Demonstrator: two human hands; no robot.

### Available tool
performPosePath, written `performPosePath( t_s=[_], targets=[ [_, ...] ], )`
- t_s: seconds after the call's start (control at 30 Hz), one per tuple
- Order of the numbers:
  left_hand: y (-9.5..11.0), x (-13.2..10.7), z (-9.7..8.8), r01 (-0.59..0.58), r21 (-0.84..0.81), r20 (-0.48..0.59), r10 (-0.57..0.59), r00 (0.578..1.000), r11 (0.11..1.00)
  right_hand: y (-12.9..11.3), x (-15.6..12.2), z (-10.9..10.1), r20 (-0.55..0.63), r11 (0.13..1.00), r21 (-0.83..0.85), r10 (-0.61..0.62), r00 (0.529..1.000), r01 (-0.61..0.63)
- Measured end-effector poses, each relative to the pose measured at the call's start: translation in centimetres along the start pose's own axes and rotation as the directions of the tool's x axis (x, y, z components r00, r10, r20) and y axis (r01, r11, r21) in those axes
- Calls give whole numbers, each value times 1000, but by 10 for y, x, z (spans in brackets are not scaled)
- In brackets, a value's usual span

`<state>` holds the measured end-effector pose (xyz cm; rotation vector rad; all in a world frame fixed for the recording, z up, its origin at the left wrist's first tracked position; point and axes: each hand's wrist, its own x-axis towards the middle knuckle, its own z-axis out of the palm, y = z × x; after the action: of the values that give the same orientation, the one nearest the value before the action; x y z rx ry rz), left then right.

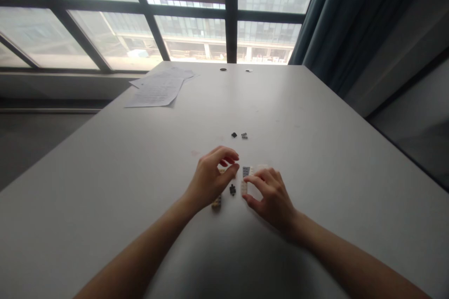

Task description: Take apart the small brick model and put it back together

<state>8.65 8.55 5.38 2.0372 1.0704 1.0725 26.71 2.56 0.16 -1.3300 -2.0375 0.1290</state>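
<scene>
My right hand (271,194) has its thumb and index finger at the two ends of a small white studded toy brick (244,188). A grey studded brick (246,171) lies just beyond it, and more pale pieces are partly hidden behind the fingers. My left hand (212,175) is curved above the table with thumb and fingertips apart, and I see nothing held in it. Beneath that hand a tan and dark brick piece (216,203) is partly covered. Between the hands sits a small dark piece (232,189).
Farther out on the white table (315,149) lie a small black piece (234,135) and a small grey piece (244,135). Printed paper sheets (156,88) rest at the far left. Windows stand behind the table, and a blue curtain (326,23) hangs at right.
</scene>
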Motion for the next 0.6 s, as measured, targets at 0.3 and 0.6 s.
performPosePath(
  t_s=[0.3,0.6],
  targets=[
    [-3,4,-3,-1,103,-31,4,999,995,-5,-1,4,200,990,-134,58,978,-32],
    [-18,7,-3,14,178,-73,-1,997,984,-1,-2,1,73,999,-25,43,996,-42]
  ],
)
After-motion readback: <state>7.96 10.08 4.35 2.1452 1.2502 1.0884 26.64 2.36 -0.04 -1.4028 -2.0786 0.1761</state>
